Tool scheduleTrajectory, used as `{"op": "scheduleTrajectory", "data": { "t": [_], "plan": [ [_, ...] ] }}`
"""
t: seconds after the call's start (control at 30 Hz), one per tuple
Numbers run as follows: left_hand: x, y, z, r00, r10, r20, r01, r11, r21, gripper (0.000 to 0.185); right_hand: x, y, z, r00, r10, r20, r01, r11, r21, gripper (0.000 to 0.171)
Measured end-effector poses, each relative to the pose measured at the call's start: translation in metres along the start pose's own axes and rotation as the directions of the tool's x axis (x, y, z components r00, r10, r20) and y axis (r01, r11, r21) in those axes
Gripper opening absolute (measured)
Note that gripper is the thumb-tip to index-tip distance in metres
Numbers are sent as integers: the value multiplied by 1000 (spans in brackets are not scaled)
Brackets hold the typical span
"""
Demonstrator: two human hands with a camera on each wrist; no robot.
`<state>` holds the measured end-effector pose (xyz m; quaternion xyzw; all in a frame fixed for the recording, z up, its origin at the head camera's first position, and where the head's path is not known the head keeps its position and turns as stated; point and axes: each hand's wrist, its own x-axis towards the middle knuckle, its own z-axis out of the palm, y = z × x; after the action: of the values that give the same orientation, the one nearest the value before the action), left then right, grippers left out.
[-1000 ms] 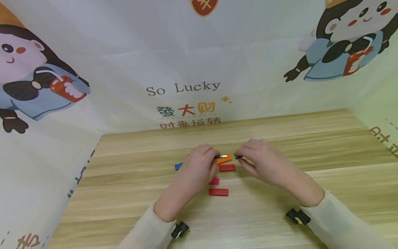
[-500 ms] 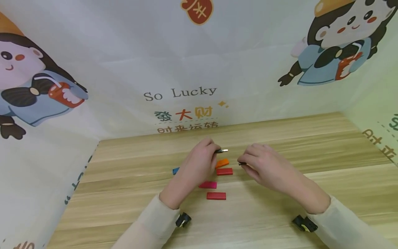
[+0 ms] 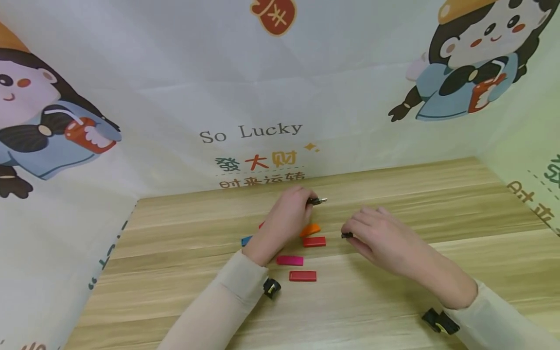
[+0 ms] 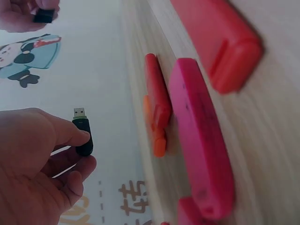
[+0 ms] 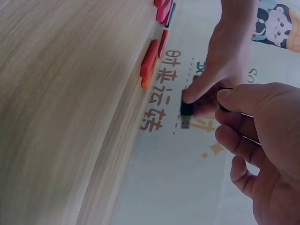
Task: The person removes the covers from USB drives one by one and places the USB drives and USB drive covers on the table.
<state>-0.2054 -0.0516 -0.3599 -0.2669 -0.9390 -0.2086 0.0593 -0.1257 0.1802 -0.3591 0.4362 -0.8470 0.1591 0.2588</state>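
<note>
My left hand [image 3: 308,202] pinches a black USB stick [image 3: 316,200] above the wooden table [image 3: 393,194], its bare metal plug pointing right. In the left wrist view the black USB stick [image 4: 83,136] sits between thumb and fingers. My right hand [image 3: 351,234] hovers low over the table to the right and pinches a small black cap [image 3: 346,235]. The two hands are apart. Between and below them lie an orange stick [image 3: 310,229], a red stick [image 3: 314,241], a pink stick [image 3: 289,260] and another red stick [image 3: 303,276].
A blue stick [image 3: 246,240] pokes out left of my left wrist. Printed cloth walls [image 3: 253,131] close the table at the back and both sides. Bare wood stretches to the right and front.
My left hand has lifted the black stick toward the back wall. My right hand has drawn the cap right and nearer to me, so the gap between them has widened.
</note>
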Motion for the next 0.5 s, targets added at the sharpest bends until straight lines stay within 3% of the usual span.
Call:
{"op": "scheduleTrajectory", "data": {
  "t": [0.5],
  "plan": [
    [46, 1, 28, 990, -92, 106, 102, 990, -93, 14, -3, -4, -4, 1000, -17, 17, 17, 999, -35, 25]
  ]
}}
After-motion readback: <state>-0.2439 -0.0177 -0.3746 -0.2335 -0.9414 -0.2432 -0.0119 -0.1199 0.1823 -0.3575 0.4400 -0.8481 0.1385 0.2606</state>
